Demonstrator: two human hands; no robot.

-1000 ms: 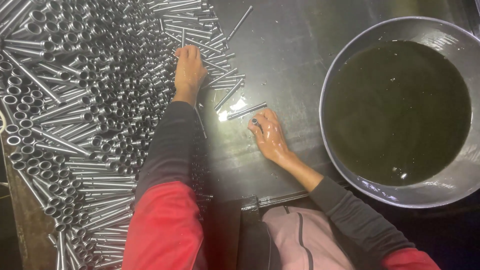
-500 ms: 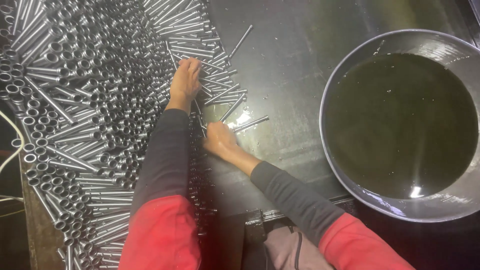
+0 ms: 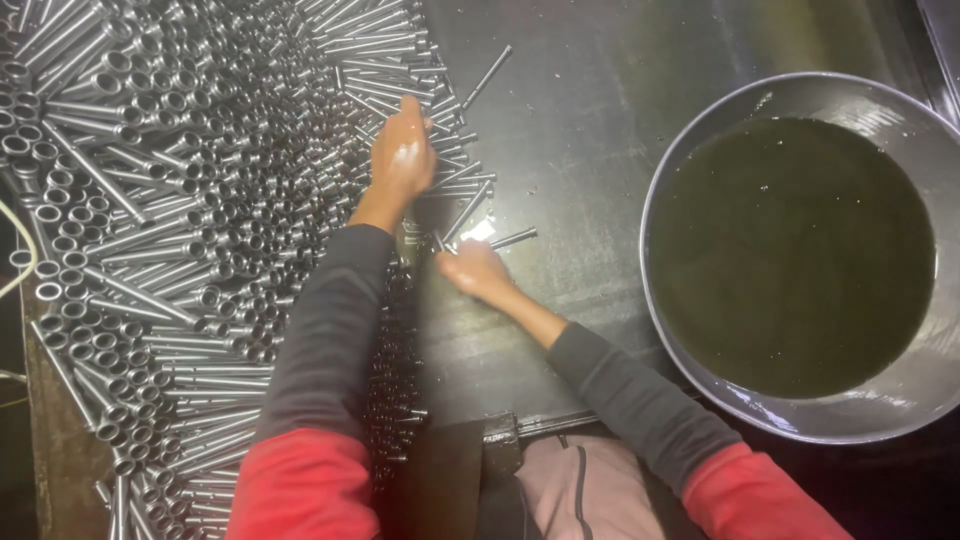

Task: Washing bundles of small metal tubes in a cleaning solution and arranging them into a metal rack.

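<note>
A big heap of shiny metal tubes (image 3: 180, 200) covers the left half of the dark, oily table (image 3: 590, 120). My left hand (image 3: 402, 158) lies palm down on the heap's right edge, fingers pointing away from me and pressed among the tubes. Just below it, my right hand (image 3: 470, 268) is curled at the edge of the heap, and the end of a short metal tube (image 3: 438, 241) sticks out of its fingers. Another loose tube (image 3: 512, 238) lies beside that hand on the table.
A wide grey metal basin (image 3: 860, 415) of dark green liquid stands at the right, about a forearm's length from my right hand. A single long tube (image 3: 488, 76) lies apart at the heap's upper right. A wooden edge (image 3: 50, 470) shows at the bottom left.
My right hand has moved left from the bare table to the edge of the heap and closed its fingers. My left hand has stayed on the tubes.
</note>
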